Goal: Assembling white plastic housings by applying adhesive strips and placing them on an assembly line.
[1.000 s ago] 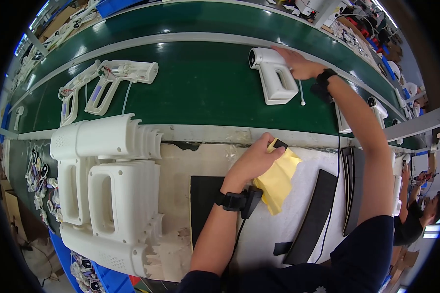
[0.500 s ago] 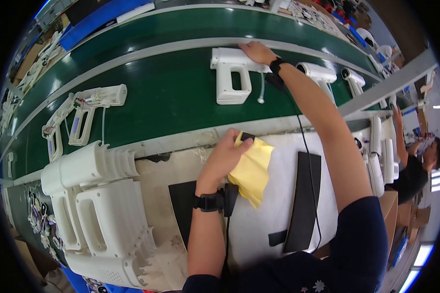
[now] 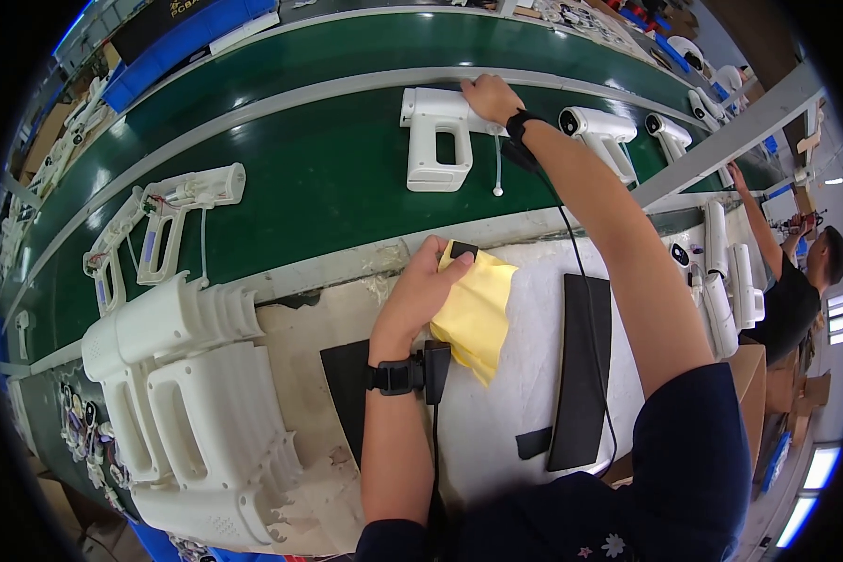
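My left hand (image 3: pixel 420 292) is closed over the worktop, pinching a crumpled yellow sheet (image 3: pixel 478 323) by its upper edge. Under the thumb, a small black piece (image 3: pixel 464 250) lies against the sheet. Across the green belt, my right hand (image 3: pixel 494 100) has its bent fingers round the right end of a white gun-shaped housing (image 3: pixel 437 170) with a looped handle; the fingertips are partly hidden. Beside it a thin white cord (image 3: pixel 498 169) hangs down onto the belt. Both wrists wear black straps with cables.
Nested white housing shells (image 3: pixel 206 403) pile up at left. Two opened housings (image 3: pixel 173 225) with wiring lie on the belt (image 3: pixel 318 178). A black strip (image 3: pixel 583 375) rests on the white sheet (image 3: pixel 496 440). More white devices (image 3: pixel 598 131) stand right, near a grey metal bar (image 3: pixel 731 140) and a co-worker (image 3: pixel 796 290).
The view has shifted slightly. My left hand still holds the yellow sheet and the right stays at the white housing. The co-worker's arm at right has moved a little.
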